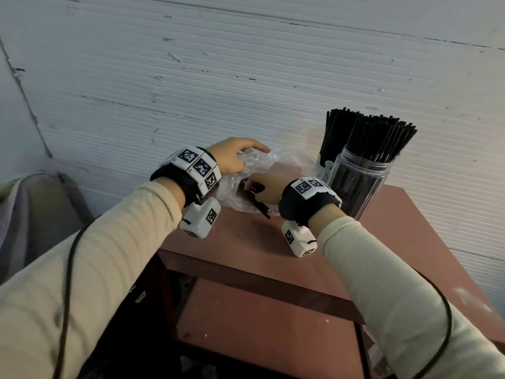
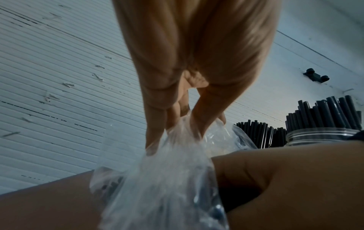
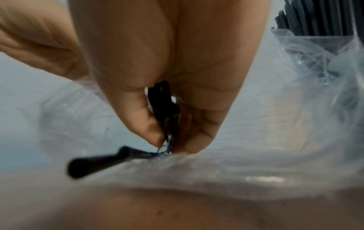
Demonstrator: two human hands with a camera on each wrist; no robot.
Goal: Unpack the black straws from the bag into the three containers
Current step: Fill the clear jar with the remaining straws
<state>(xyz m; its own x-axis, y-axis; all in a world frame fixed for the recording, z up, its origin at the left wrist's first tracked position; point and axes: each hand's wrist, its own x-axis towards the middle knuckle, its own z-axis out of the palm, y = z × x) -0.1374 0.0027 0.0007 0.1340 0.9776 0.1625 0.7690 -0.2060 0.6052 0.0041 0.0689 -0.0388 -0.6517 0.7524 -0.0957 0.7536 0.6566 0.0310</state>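
A crumpled clear plastic bag [image 1: 246, 170] lies on the reddish-brown table [image 1: 246, 242] by the wall. My left hand [image 1: 232, 157] grips the bag's upper edge, its fingers [image 2: 155, 137] bunched in the film [image 2: 167, 179]. My right hand [image 1: 263, 187] is inside the bag's mouth and pinches a small bunch of black straws [image 1: 254, 199]; the right wrist view shows those straws [image 3: 165, 107] between thumb and fingers, one end [image 3: 92, 163] sticking out. A clear jar [image 1: 358, 181] full of black straws stands to the right, with a second filled container [image 1: 328, 157] behind it.
A white ribbed wall [image 1: 246, 77] rises right behind the table. A lower shelf [image 1: 259, 324] sits under the tabletop. Bare tabletop lies in front of the bag. A grey covered object [image 1: 35, 209] stands at the left. Cables hang from both wrists.
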